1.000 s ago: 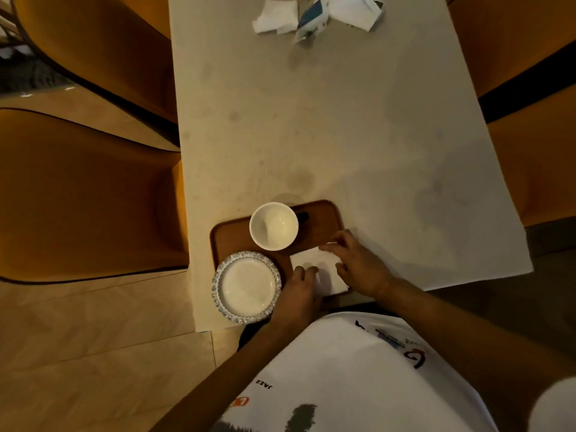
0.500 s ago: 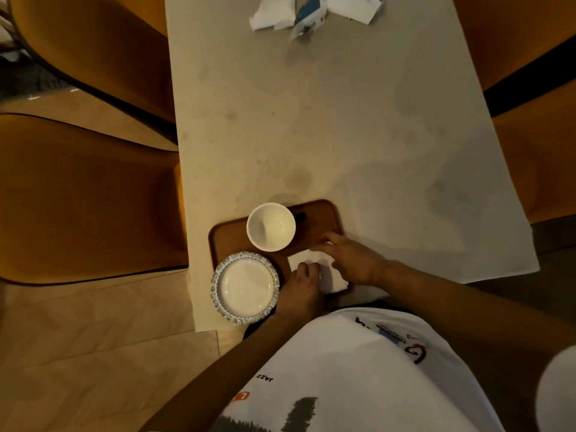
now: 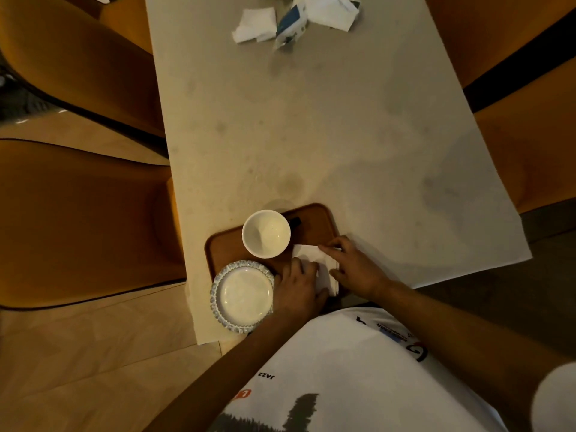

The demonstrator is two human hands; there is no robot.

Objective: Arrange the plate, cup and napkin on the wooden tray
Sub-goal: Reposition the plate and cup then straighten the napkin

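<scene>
A brown wooden tray (image 3: 314, 221) lies at the near left edge of the pale table. On it stand an empty white cup (image 3: 266, 233) with a dark handle at the back and a white plate (image 3: 242, 295) with a blue patterned rim at the near left corner. A white folded napkin (image 3: 311, 255) lies on the tray's right part. My left hand (image 3: 297, 291) rests on the napkin's near left side, fingers flat. My right hand (image 3: 355, 268) presses its right edge, fingertips pinching the far corner.
Crumpled white napkins (image 3: 255, 24) and a blue-and-white packet (image 3: 290, 28) lie at the table's far end. Orange chairs (image 3: 78, 213) stand left and right of the table. The plate overhangs the table's near left edge above the wooden floor.
Both hands have shifted slightly on the napkin; the right hand's fingers moved along its far edge. Cup and plate have not moved.
</scene>
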